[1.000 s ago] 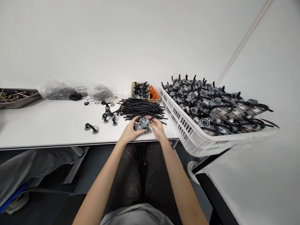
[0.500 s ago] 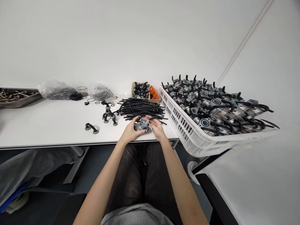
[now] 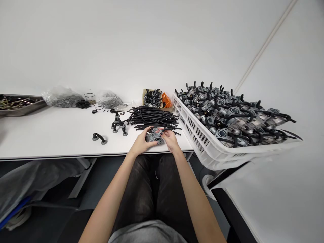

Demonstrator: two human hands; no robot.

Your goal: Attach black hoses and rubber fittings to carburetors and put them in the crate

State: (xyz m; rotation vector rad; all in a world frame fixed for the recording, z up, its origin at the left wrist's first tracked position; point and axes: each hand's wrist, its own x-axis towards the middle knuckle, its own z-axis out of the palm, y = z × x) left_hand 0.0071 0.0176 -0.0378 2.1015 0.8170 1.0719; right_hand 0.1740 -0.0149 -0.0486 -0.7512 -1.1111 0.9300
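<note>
A grey metal carburetor (image 3: 153, 137) is held low over the front edge of the white table (image 3: 63, 135). My left hand (image 3: 140, 143) grips it from the left, thumb along the near side and fingers behind. My right hand (image 3: 172, 141) is closed at its right side, fingertips pinching a short black hose (image 3: 167, 129) where it meets the metal body. The fingers partly cover the joint, so I cannot tell how far the hose sits on it. Just behind both hands lies a pile of black rubber hoses (image 3: 152, 116).
On the right stands a white crate (image 3: 202, 148) heaped with similar carburetors. Behind the hoses are a small bin (image 3: 144, 98) of black-and-grey parts and an orange tray (image 3: 166, 100). Black elbow pieces (image 3: 100, 137), plastic bags (image 3: 62, 96) and a metal tray (image 3: 22, 109) lie leftward.
Both hands keep nearly the same hold on the carburetor. Only slight finger movement shows, and the view has shifted a little.
</note>
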